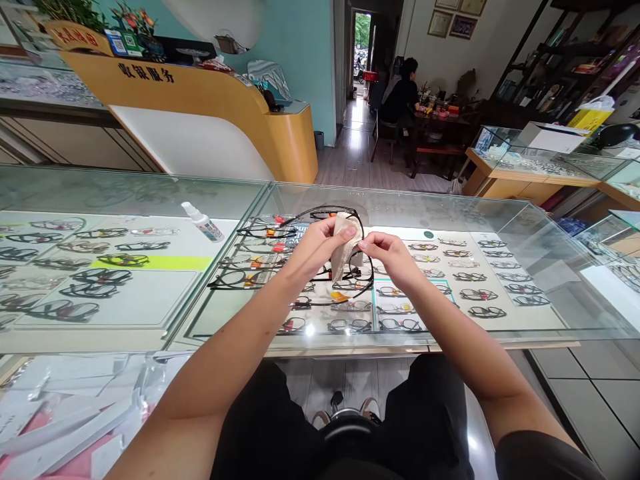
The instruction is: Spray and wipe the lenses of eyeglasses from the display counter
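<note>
Above the glass counter I hold a pair of black-framed eyeglasses, its long temples pointing left. My left hand is closed on a beige cloth, the thumb pressing it against one lens. At the middle of the frame, the fingers of my right hand pinch the eyeglasses. The cloth covers much of that lens. Left of the hands, another pair of dark eyeglasses appears on the glass top. A white spray bottle stands farther left on the counter.
Rows of eyeglasses fill the display case below my hands. Plastic-wrapped papers lie at lower left. An orange cashier desk stands beyond the counter. A person in black sits at a table farther back.
</note>
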`<state>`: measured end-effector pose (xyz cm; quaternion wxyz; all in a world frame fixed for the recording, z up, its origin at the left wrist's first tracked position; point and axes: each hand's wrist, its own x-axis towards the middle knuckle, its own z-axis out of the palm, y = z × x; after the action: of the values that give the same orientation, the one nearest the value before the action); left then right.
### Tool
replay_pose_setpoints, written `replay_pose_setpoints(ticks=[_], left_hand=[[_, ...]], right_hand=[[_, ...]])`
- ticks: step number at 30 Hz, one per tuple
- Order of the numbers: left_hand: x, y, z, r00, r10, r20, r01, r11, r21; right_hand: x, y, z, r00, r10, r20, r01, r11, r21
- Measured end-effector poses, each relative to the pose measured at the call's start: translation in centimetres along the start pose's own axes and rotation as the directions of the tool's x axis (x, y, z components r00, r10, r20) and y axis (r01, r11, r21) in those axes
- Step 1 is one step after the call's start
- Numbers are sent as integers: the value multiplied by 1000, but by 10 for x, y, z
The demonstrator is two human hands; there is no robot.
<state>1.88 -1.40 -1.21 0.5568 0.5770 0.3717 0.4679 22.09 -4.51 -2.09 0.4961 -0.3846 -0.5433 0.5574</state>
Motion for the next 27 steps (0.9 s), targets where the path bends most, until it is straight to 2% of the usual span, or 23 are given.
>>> replay_pose_setpoints(ticks=[6,10,14,21,23,27], left_hand=[[-1,5,5,998,-33,47,38,994,-101],[1,7,4,993,-42,109,50,996,-77],[4,3,-2,989,-34,142,36,999,-13],[4,0,0,993,111,31,-114,986,122],[4,0,-1,991,133,32,-136,982,128],[6,0,-6,987,97,126,-104,993,51]], right_hand=[[0,-1,-1,1000,12,-10,-12,1000,-1],[-1,-2,-2,1000,22,0,-22,1000,16],[-2,-1,-2,995,28,91,-29,999,18],[-4,-3,2,985,61,159,-58,998,-25],[-4,-5,2,987,59,150,-59,998,-7],[-1,-8,-1,997,54,57,-56,998,33]])
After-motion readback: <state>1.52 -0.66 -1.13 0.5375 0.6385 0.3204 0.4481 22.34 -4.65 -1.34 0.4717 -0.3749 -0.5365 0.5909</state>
